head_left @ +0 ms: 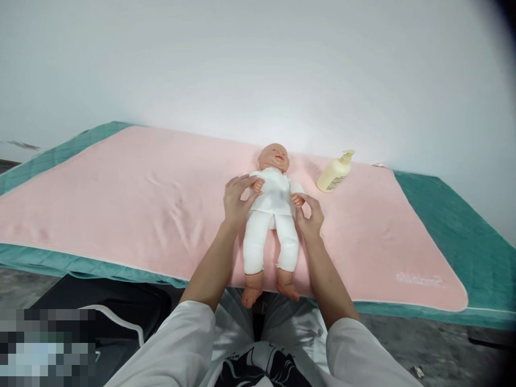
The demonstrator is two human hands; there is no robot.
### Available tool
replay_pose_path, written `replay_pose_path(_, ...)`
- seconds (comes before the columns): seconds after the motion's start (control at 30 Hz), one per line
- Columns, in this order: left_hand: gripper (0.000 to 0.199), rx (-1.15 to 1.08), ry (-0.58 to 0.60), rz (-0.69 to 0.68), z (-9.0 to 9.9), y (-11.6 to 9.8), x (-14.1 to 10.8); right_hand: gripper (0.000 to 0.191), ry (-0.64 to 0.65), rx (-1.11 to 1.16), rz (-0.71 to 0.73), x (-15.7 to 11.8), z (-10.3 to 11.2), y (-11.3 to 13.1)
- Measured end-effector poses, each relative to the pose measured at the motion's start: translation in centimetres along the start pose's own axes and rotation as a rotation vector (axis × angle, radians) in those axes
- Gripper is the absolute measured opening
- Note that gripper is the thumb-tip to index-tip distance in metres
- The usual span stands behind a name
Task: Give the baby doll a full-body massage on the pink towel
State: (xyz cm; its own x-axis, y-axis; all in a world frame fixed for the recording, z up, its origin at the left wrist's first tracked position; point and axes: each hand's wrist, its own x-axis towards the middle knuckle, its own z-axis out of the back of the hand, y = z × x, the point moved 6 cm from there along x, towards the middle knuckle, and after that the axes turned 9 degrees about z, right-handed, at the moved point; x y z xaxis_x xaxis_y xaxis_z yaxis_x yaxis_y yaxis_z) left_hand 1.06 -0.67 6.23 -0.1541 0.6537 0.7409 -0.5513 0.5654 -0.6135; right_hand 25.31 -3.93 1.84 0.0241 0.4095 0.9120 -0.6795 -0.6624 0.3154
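Note:
A baby doll [271,199] with a white cloth body lies on its back on a pink mat [121,199], its head toward the wall and its feet over the near edge. My left hand [238,198] grips the doll's hand on the left side of the picture between thumb and fingers. At the other side, my right hand [310,215] pinches the doll's other hand the same way. A pale yellow pump bottle [334,173] stands on the mat to the right of the doll, apart from my right hand.
Under the mat is a green quilted cover [463,226], showing at both ends and along the near edge. A white wall [258,70] rises behind. Below on the left sits a dark case-like object [133,295] with a pale curved strip; a pixelated patch hides the corner.

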Motion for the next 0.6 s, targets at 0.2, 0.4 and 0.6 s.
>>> replay_pose_path(0.2,0.036,0.045,0.320,-0.127,-2.4,-1.0,-0.6,0.025,0.183,0.087,0.156,0.5,-1.1,1.7)
replay_pose_path(0.4,0.032,0.034,0.464,-0.155,-3.1,-1.3,-0.8,0.022,0.218,0.132,0.181,0.9,-1.4,2.4)
replay_pose_path(0.6,0.033,0.053,0.520,-0.129,-3.5,-1.2,-0.9,0.022,0.219,0.162,0.182,0.8,-1.5,2.4)
